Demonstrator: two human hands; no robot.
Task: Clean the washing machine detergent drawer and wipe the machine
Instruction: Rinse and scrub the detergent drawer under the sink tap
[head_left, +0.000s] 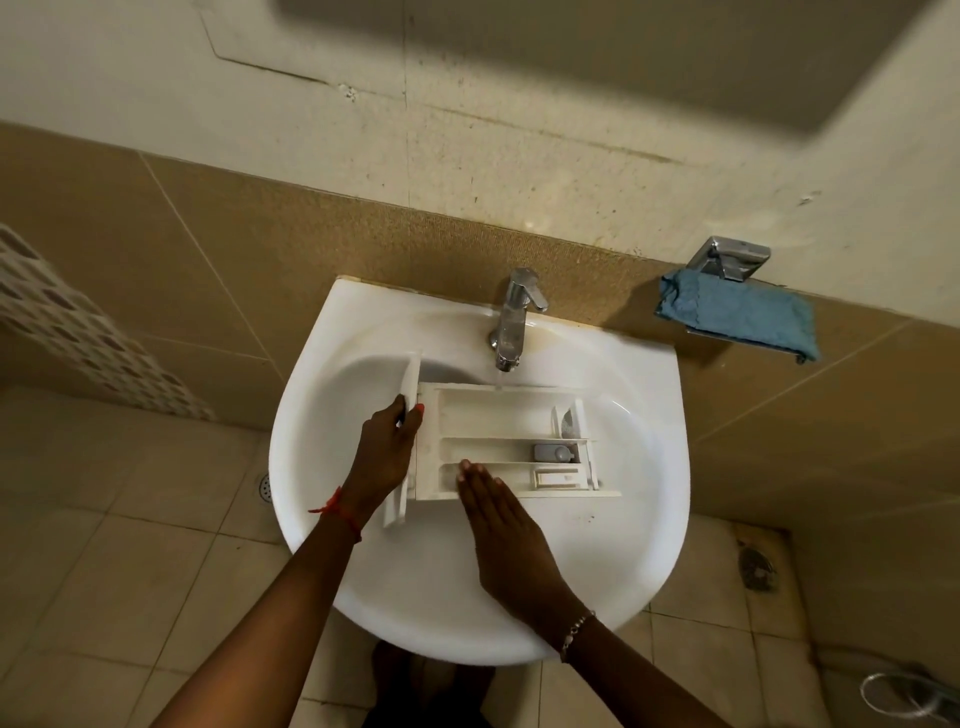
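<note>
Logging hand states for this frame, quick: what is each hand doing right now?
Left hand: closed, gripping the front panel of the detergent drawer.
Right hand: open, straight fingers at the drawer's near compartment.

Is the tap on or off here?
On: a thin stream falls from the tap onto the back edge of the drawer.

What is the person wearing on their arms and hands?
No sleeves show on either arm. The left hand has a red thread tied round its wrist and a nail painted orange-pink. The right hand has a thin silvery bracelet at its wrist. No gloves show.
</note>
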